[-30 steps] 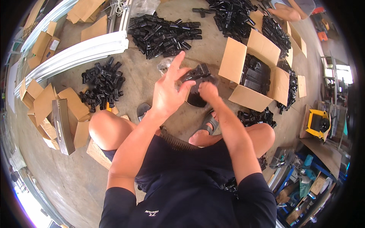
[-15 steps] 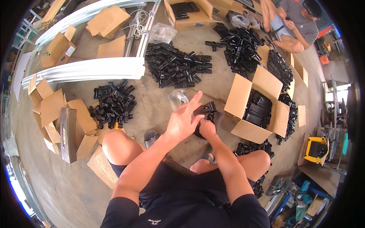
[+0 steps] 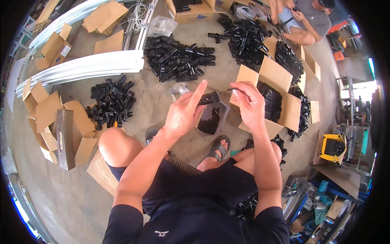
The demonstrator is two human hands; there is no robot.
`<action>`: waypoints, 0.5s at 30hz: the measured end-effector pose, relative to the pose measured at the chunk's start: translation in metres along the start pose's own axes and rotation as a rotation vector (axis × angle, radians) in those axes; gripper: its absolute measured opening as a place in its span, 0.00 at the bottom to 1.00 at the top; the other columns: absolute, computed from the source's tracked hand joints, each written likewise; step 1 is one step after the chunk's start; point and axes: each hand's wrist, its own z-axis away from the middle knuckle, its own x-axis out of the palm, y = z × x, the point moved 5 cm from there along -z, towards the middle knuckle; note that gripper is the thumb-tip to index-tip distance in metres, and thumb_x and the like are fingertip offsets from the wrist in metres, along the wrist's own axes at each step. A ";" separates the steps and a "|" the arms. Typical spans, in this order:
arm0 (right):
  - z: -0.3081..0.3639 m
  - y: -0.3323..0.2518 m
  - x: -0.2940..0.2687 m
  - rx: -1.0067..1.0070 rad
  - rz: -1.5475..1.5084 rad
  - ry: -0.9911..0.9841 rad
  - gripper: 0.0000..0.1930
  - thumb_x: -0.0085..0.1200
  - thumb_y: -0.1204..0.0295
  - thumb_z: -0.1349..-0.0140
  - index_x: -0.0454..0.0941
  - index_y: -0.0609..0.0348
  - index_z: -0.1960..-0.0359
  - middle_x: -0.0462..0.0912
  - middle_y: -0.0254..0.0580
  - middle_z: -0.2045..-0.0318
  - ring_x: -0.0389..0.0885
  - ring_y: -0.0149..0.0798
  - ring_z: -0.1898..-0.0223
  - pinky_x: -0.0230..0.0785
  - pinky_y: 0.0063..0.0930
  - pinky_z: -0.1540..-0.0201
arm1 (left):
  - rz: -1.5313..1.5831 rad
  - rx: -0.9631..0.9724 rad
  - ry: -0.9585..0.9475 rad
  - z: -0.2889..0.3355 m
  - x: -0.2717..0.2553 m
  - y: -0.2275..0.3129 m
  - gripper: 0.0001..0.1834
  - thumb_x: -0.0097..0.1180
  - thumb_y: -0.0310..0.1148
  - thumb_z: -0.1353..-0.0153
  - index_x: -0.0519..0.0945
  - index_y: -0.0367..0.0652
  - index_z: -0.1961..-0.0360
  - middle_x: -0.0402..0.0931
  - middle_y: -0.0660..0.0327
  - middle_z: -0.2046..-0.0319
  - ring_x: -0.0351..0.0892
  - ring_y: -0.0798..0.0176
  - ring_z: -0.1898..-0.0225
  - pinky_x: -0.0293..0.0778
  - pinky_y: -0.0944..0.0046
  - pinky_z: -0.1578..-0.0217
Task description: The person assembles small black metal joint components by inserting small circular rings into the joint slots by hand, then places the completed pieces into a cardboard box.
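Note:
My left hand is closed on a black rectangular fitting, its index finger stretched out above the part. To the right, my right hand pinches a small dark piece between thumb and fingertips, a little apart from the fitting. Below and between the hands a clear-walled tub stands on the floor, with many small black pieces in it. A crumpled clear plastic bag lies just beyond my left hand.
Heaps of black fittings lie ahead and to the left. An open cardboard box of black parts stands at right. White metal profiles lie at far left. Another person sits at the far right.
My right hand has come up out of the tub with a small dark piece and moved right. My left hand still holds the fitting. The whole view has shifted slightly.

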 end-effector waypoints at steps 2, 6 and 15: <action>0.010 -0.010 0.015 -0.001 0.013 -0.019 0.09 0.58 0.82 0.32 0.84 0.63 0.52 0.83 0.37 0.59 0.81 0.27 0.64 0.76 0.22 0.60 | -0.019 0.008 -0.013 0.005 0.003 0.003 0.49 0.71 0.21 0.48 0.62 0.43 0.24 0.87 0.56 0.55 0.85 0.50 0.55 0.83 0.55 0.56; 0.018 -0.012 0.032 -0.142 0.114 -0.080 0.08 0.62 0.82 0.37 0.83 0.63 0.57 0.84 0.42 0.62 0.84 0.36 0.64 0.76 0.26 0.62 | -0.069 0.021 -0.011 0.010 0.002 0.008 0.48 0.71 0.21 0.47 0.64 0.44 0.25 0.86 0.56 0.55 0.85 0.51 0.56 0.83 0.55 0.57; 0.027 -0.013 0.042 -0.462 0.373 -0.135 0.09 0.62 0.82 0.42 0.81 0.62 0.59 0.83 0.45 0.63 0.83 0.51 0.60 0.78 0.41 0.59 | -0.143 0.072 -0.038 0.009 0.007 0.021 0.47 0.70 0.21 0.48 0.66 0.46 0.26 0.85 0.56 0.56 0.85 0.52 0.58 0.83 0.56 0.61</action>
